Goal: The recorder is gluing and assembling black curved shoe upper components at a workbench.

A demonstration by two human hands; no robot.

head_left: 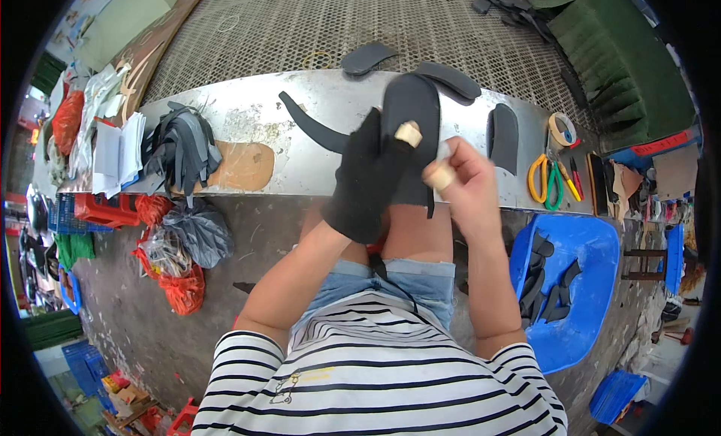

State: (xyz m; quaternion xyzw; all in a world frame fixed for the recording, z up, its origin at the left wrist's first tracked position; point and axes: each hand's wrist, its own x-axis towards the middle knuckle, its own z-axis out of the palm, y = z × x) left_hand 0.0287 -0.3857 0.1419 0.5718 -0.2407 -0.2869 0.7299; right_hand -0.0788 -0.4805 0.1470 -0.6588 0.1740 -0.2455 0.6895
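My left hand [366, 182], in a black glove with beige tape around the thumb tip, is closed on a dark shoe sole [411, 104] held over the metal bench. Its thumb presses on the sole's face. My bare right hand [469, 182], its thumb also taped, pinches a small whitish piece [443, 147] at the sole's right edge. What that piece is cannot be made out. A curved black strip [309, 126] lies on the bench left of the gloved hand. More dark soles lie beyond: one sole [368, 58] at the far edge, another sole [451, 80], and one [503, 138] to the right.
Yellow-handled scissors [537, 175], green-handled scissors [554, 187] and a tape roll [561, 128] lie at the bench's right end. A heap of dark strips [180, 147] covers part of a brown sole-shaped board [244, 167] at left. Below right stands a blue tub [582, 327] with dark pieces.
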